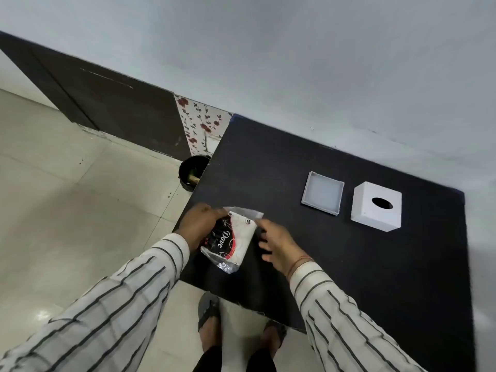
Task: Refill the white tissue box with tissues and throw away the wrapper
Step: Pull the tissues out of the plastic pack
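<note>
So your left hand [197,226] clamps the clear plastic tissue packet [230,238]; right hand [279,245] fingers spread beside it, perhaps pinching its flap. Beyond them, the white square tissue box [375,206] stands unfilled, wrapper undiscarded.

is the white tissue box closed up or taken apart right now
Taken apart. The white tissue box cover with its oval hole sits on the black table, and its shallow base tray lies apart beside it, open and empty.

Black table [362,264] bears white box cover [376,206] and open tray [322,192].
</note>
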